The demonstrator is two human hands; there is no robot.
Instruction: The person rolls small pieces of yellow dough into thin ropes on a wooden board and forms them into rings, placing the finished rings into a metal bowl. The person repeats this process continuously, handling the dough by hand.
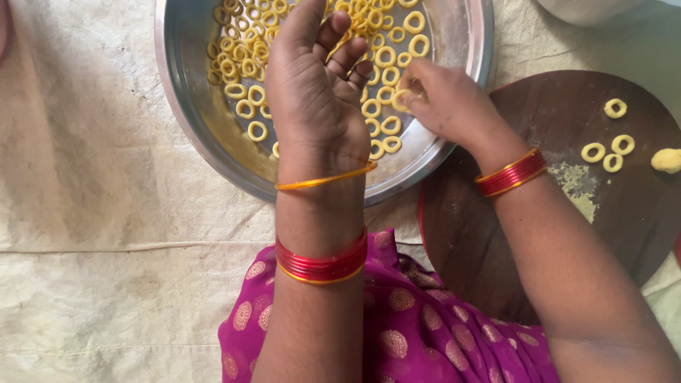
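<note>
Steel makes up the wide round pan (186, 85) at the far centre of the scene, its floor dotted with many small pale dough rings (241, 67) lying flat and mostly crowded toward the far side. The left hand (316, 92) hovers over the pan with its back to the camera, fingers loosely curled and holding nothing that can be seen; it seems raised simply to stay off the rings below. The right hand (443, 99) reaches in over the pan's right rim, fingertips pinched narrow on one ring (401, 99), kept just above the others, probably so the soft loop keeps its shape.

Right of the pan lies a dark round board (496, 227), its left edge tucked close against or slightly under the pan's rim; which one I cannot tell. Three more rings (614, 108) and a lump of dough (667, 160) sit near the board's right side, with a patch of flour (578, 186) nearer the middle. That leaves bare board along its near and left parts, beneath the right forearm.

Inside the pan, the near-left floor is open, with only a few stray rings. Pale cloth (92, 177) covers the ground to the left, and purple patterned fabric (411, 326) fills the near centre between the arms. Bangles (323, 264) circle both wrists.
</note>
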